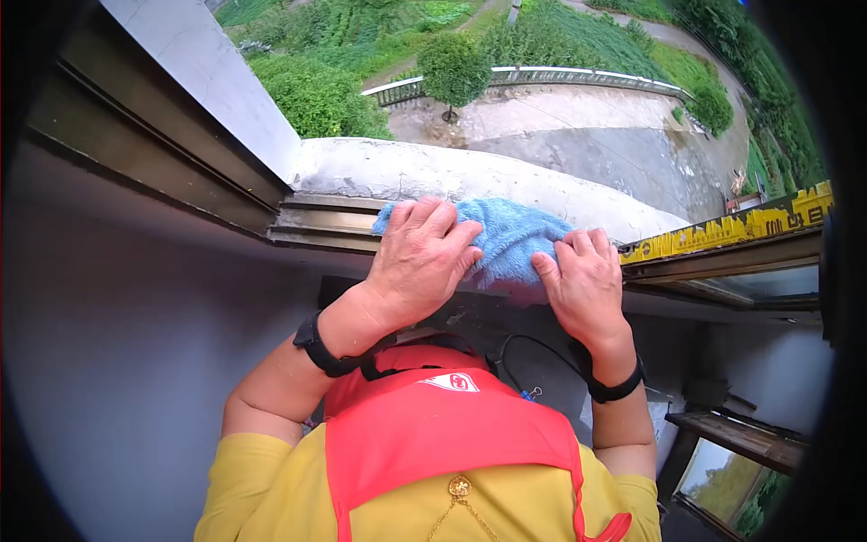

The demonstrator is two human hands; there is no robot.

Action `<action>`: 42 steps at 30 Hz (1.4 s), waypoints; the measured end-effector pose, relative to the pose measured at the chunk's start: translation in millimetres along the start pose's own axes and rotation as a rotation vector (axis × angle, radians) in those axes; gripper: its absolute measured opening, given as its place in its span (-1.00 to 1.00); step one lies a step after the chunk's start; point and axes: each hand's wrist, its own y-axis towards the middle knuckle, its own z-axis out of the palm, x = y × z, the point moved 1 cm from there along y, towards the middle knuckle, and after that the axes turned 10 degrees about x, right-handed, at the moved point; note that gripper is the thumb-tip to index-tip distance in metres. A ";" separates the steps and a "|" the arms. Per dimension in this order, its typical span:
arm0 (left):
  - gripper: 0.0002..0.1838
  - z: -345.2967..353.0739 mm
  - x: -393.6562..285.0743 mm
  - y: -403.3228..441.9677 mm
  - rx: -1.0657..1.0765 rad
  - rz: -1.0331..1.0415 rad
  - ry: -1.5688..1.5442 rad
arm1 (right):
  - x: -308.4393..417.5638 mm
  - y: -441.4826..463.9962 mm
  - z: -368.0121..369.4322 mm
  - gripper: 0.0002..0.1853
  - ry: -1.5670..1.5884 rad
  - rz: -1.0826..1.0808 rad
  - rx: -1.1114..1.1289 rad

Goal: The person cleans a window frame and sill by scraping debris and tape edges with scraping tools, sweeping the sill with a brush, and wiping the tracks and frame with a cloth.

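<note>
A blue cloth (515, 237) lies bunched over the metal window track (330, 219) at the bottom of the open window. My left hand (423, 256) presses on the cloth's left part, its fingers curled over it. At the cloth's right end, my right hand (587, 282) has its fingers bent round the edge, with the thumb against the fabric. Part of the track is hidden beneath the cloth and hands.
Beyond the track is a white outer ledge (406, 165). A window frame with yellow tape (731, 237) stands at the right, a dark frame (172, 126) at the left. Below right is a mirror-like pane (722, 479). Outside are a paved yard and a tree.
</note>
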 end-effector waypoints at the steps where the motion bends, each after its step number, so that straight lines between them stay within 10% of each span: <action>1: -0.78 -1.7 3.8 -2.6 -0.001 -0.021 -0.035 | 9.3 6.7 4.1 -0.54 0.058 -0.056 -0.022; 11: -0.79 -58.8 55.2 -40.7 -0.061 -0.417 0.493 | 106.1 63.6 32.7 -0.66 0.461 -0.292 -0.147; 22: -0.93 27.6 -11.9 20.0 -0.059 0.020 -0.246 | -6.6 0.0 -14.8 -0.74 0.280 0.118 -0.201; 25: -0.90 7.4 -17.5 30.4 0.166 -0.229 -0.830 | -8.9 -16.5 -24.3 -0.77 0.273 0.070 -0.188; 31: -0.87 9.3 -71.2 -1.5 0.457 0.384 -0.967 | -0.2 -70.2 -22.5 -0.72 0.516 -0.003 -0.471; 35: -0.76 73.2 -63.7 -0.2 0.698 0.148 -0.416 | -22.2 -113.7 38.8 -0.73 0.469 0.299 -0.096; 42: -0.44 62.2 -48.9 -12.6 0.599 0.031 -0.423 | -40.6 -142.6 30.0 -0.78 1.799 0.587 -0.473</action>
